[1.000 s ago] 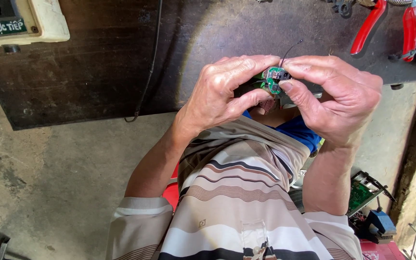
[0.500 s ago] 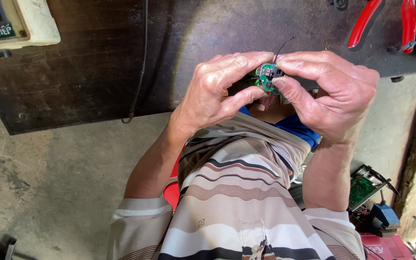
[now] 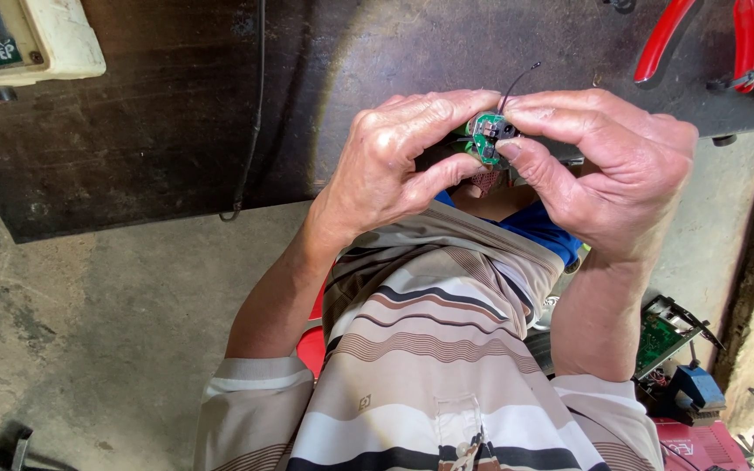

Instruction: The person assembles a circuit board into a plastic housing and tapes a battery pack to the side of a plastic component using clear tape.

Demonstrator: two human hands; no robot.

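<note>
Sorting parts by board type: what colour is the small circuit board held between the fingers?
Green, in the head view: circuit board.

- The circuit board (image 3: 486, 139) sits between the left hand (image 3: 394, 161) and right hand (image 3: 608, 170), pinched by fingertips of both.
- A thin wire (image 3: 518, 81) rises from the board's top.
- Both hands hang over the near edge of the workbench (image 3: 176, 131).
- Pliers (image 3: 700, 35) lie on the bench, far right.
- A box (image 3: 23, 39) sits at the far left.
- A cable (image 3: 255, 113) crosses the bench between box and hands.
</note>
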